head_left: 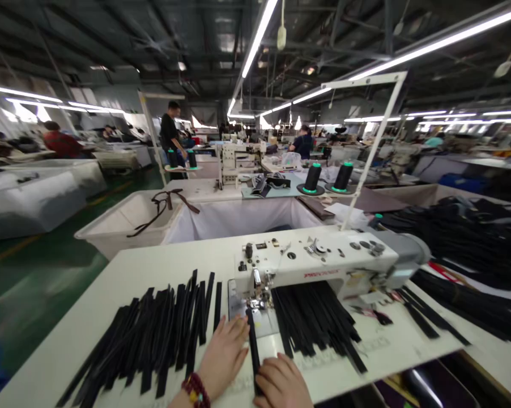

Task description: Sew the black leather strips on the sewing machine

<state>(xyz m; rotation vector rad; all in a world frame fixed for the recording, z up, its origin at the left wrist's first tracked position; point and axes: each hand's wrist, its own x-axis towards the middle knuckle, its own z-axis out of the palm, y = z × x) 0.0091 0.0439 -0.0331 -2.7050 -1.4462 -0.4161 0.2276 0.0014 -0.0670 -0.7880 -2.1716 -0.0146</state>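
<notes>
A black strip (253,345) runs from the needle area of a white sewing machine (315,260) toward the front edge of the table. My left hand (224,357), with a red bead bracelet at its wrist, lies along the strip's left side, fingertips near the metal plate. Lower down, my right hand (283,382) rests at the strip's near end, its fingers bent together over the edge of it. Many black strips (153,334) are spread on the table to the left. Another bundle of strips (315,317) lies under the machine arm.
Snips (377,314) and loose strips lie at the right of the white table (123,272). Behind it stand a pale bin (123,218) and thread cones (312,178). Dark fabric (472,238) is heaped at the right. A person (169,133) stands farther back.
</notes>
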